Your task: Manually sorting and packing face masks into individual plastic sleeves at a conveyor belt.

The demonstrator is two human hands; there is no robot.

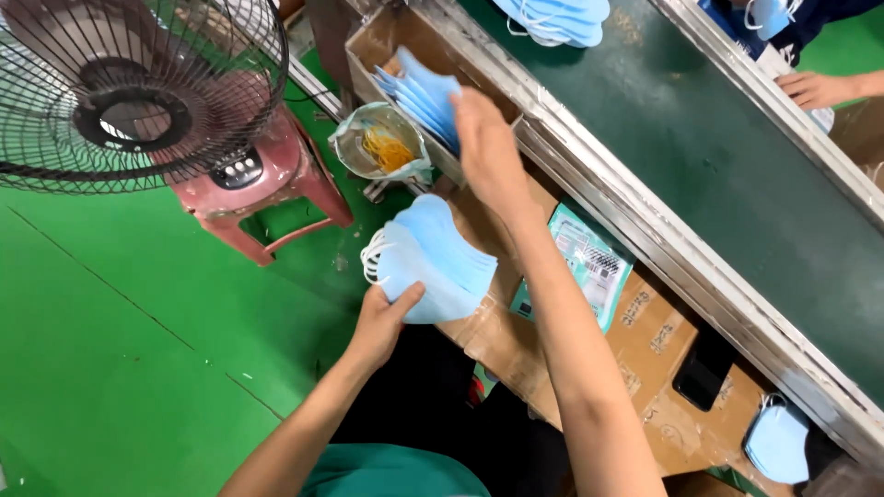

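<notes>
My left hand (385, 317) holds a thick stack of light blue face masks (433, 258) with white ear loops, fanned out over the edge of a cardboard-covered bench (663, 368). My right hand (488, 147) reaches forward to a cardboard box (378, 41) and touches several blue masks (424, 92) standing in it; whether it grips one is unclear. A bag of yellow rubber bands (387, 147) sits just left of the box.
A dark green conveyor belt (700, 156) with metal rails runs along the right, with blue masks (562, 18) on it. Another person's hand (815, 89) rests across it. A printed teal packet (589, 267), black phone (704, 368), fan (129, 92) and red stool (267, 193) stand nearby.
</notes>
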